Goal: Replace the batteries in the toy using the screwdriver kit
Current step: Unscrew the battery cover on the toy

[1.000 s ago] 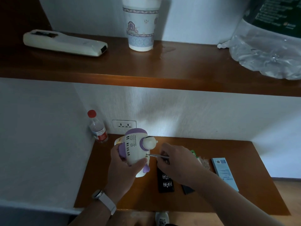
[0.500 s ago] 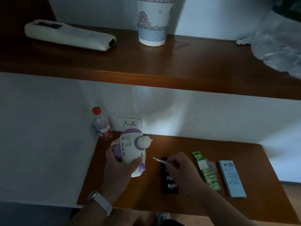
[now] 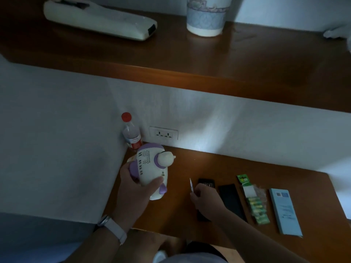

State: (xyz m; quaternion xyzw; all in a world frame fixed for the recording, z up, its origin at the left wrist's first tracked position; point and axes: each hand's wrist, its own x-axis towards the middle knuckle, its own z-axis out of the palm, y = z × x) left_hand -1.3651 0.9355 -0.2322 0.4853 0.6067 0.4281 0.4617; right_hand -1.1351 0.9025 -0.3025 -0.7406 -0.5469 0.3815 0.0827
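Note:
My left hand (image 3: 135,188) grips a white and purple toy (image 3: 152,168), back side up, above the left part of the wooden desk (image 3: 180,221). My right hand (image 3: 205,198) pinches a thin silver screwdriver (image 3: 191,185), tip pointing up and away, about a hand's width right of the toy. The black screwdriver kit tray (image 3: 206,182) lies partly under my right hand, its black lid (image 3: 230,202) beside it. A pack of green batteries (image 3: 255,204) lies further right.
A light blue box (image 3: 284,211) sits at the desk's right. A red-capped bottle (image 3: 131,135) and a wall socket (image 3: 163,132) stand behind the toy. On the upper shelf (image 3: 209,69) rest a white remote-like device (image 3: 100,19) and a paper cup (image 3: 206,16).
My right hand drew the screwdriver away from the toy, moving right and down toward the kit tray. The toy stayed in my left hand. The camera tilted downward.

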